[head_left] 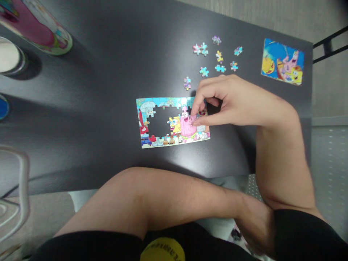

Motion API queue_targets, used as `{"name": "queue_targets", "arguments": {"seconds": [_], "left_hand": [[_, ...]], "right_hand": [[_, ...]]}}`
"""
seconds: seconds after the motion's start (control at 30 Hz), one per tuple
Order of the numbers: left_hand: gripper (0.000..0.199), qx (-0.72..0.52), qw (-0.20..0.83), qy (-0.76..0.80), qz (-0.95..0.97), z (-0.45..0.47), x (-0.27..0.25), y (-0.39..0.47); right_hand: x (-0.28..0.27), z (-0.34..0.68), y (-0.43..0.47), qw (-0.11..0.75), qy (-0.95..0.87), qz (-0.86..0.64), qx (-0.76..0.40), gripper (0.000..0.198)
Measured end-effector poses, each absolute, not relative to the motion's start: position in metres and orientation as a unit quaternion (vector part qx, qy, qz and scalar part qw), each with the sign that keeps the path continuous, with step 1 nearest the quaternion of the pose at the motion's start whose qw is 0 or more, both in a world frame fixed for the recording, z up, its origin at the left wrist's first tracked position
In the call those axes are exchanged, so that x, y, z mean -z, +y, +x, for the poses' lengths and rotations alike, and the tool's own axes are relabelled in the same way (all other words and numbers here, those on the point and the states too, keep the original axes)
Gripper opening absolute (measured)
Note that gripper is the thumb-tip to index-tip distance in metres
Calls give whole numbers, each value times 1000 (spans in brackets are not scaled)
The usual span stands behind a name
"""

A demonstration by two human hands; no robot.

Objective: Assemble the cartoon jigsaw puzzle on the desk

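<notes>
My right hand (225,98) is over the right part of a partly assembled cartoon jigsaw puzzle (187,132). Its thumb and fingertips pinch a pink puzzle piece (193,119), at or just above the pink starfish figure. The fingers cover part of the puzzle's upper right. Dark table shows through a large gap left of the yellow figure. My left arm lies across my body, and my left hand (252,214) is tucked by my right upper arm, its fingers hidden. Nearest the right hand is a loose puzzle piece (187,83).
Several loose pieces (219,56) lie beyond the right hand on the dark table (108,83). A blue picture card (284,61) is at the far right. At upper left stand a pink printed container (40,30) and a white-topped jar (9,56), with a blue round lid (3,107) below.
</notes>
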State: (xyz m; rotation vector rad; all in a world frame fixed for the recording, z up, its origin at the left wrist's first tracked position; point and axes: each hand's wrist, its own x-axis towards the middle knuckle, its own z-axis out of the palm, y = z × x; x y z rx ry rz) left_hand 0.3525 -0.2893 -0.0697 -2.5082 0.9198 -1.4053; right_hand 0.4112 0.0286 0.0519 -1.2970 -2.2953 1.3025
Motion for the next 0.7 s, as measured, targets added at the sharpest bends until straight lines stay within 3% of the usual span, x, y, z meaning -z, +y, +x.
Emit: {"name": "queue_targets", "arguments": {"seconds": [0.1, 0.2, 0.3, 0.37, 0.43, 0.6, 0.7], "left_hand": [[54, 475, 163, 293, -814, 357, 72, -286], [22, 530, 445, 326, -643, 365, 67, -273], [53, 580, 606, 271, -472, 374, 64, -264], [74, 638, 568, 262, -450, 378, 68, -266], [83, 672, 467, 267, -509, 379, 76, -273], [79, 589, 268, 335, -685, 372, 83, -283], [85, 538, 233, 384, -713, 369, 74, -279]], "right_hand": [[-51, 409, 28, 115, -773, -440, -441, 24], [-50, 406, 29, 124, -768, -445, -444, 22], [-51, 406, 29, 119, -774, -442, -439, 21], [-52, 405, 28, 119, -776, -443, -433, 20], [-52, 405, 28, 124, -779, -443, -427, 19], [-47, 407, 30, 139, -786, -438, -413, 28], [-46, 408, 29, 136, -775, -460, -412, 30]]}}
